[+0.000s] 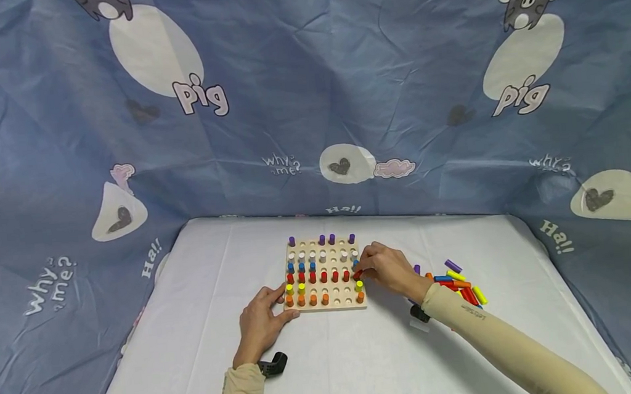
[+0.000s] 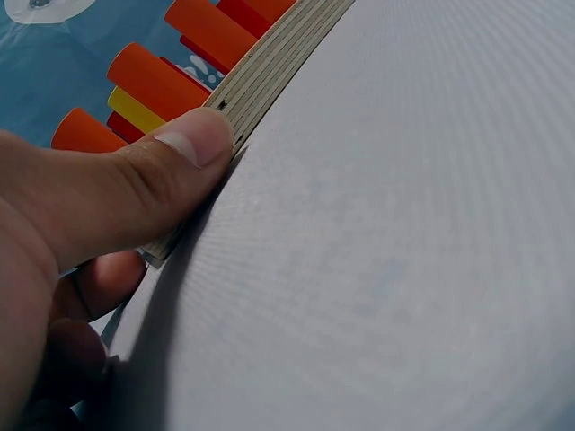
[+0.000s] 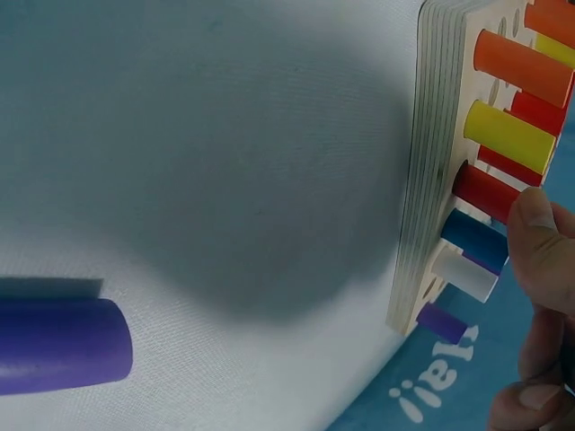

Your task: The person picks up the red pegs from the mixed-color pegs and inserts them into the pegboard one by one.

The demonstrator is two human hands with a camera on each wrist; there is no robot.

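Observation:
A wooden pegboard (image 1: 332,309) lies on the white table, with rows of purple, white, blue, red, yellow and orange pegs standing in its holes. My left hand (image 1: 261,322) holds the board's near left corner, thumb (image 2: 193,139) against the front edge and fingers at the left side. At the right end of the red row, my right hand (image 1: 390,271) pinches the top of a red peg (image 3: 485,190). That peg's lower end sits at its hole, between a yellow peg (image 3: 510,136) and a blue peg (image 3: 474,239). Several holes hold no peg.
Loose coloured pegs (image 1: 458,284) lie in a heap right of the board, partly behind my right forearm. One loose purple peg (image 3: 63,346) shows large in the right wrist view. A blue printed cloth (image 1: 308,98) rises behind the white table (image 1: 199,280) and along its sides.

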